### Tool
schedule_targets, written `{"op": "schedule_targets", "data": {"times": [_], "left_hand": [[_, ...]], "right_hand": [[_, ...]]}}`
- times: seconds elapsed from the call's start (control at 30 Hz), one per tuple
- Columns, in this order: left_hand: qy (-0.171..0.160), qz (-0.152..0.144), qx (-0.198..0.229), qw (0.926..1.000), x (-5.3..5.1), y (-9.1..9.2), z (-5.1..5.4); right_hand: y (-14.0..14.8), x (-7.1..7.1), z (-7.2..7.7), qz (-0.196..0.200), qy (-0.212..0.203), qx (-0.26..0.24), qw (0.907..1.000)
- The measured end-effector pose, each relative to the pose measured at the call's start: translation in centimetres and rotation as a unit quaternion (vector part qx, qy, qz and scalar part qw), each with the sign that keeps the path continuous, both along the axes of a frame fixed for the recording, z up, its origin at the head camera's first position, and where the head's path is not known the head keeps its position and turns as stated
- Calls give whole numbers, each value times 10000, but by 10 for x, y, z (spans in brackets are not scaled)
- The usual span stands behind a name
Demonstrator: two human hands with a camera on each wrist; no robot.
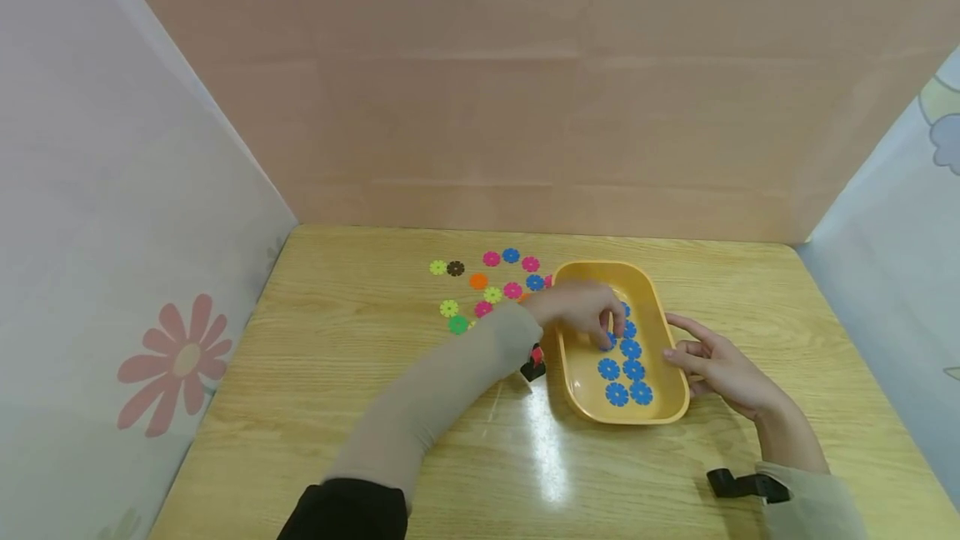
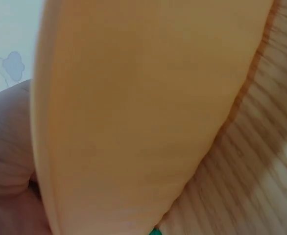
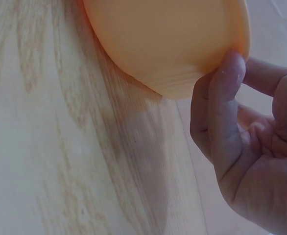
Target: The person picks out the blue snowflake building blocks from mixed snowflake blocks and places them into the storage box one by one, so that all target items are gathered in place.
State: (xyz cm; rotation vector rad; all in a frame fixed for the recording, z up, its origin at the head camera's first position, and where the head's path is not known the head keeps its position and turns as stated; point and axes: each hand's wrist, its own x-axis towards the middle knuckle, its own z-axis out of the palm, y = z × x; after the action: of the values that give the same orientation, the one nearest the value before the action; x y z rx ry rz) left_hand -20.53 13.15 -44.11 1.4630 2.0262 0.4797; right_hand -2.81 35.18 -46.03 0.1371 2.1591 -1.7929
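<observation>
A yellow plastic tray [image 1: 581, 394] stands on the table, with several blue notched, flower-shaped discs [image 1: 632, 349] lying in two rows on its bottom. My left hand [image 1: 583, 307] reaches over the tray's left rim, fingers bent down, and pinches a blue disc [image 1: 612, 341] at the top of the left row. That disc is partly covered by the fingertips. On the other side, my right hand [image 1: 731, 375] holds the tray's right rim, its thumb against the edge. The left wrist view shows mainly the tray's outer wall [image 2: 133, 117]; the fingertips are hidden behind it.
Left of the tray, loose discs in pink, yellow, green, orange, brown and blue lie scattered, among them an orange disc [image 1: 478, 281] and a green disc [image 1: 458, 324]. A brown back wall [image 1: 480, 140] and side panels border the wooden table [image 1: 337, 340].
</observation>
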Motion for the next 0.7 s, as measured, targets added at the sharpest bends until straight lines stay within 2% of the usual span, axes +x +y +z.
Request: {"op": "schedule_targets", "data": {"times": [0.2, 0.7], "left_hand": [[167, -28, -179, 9997, 4, 7, -6], [566, 233, -348, 9975, 7, 11, -11]], "right_hand": [[0, 0, 0, -31, -37, 25, 10000], [-1, 0, 1, -27, 12, 38, 10000]]}}
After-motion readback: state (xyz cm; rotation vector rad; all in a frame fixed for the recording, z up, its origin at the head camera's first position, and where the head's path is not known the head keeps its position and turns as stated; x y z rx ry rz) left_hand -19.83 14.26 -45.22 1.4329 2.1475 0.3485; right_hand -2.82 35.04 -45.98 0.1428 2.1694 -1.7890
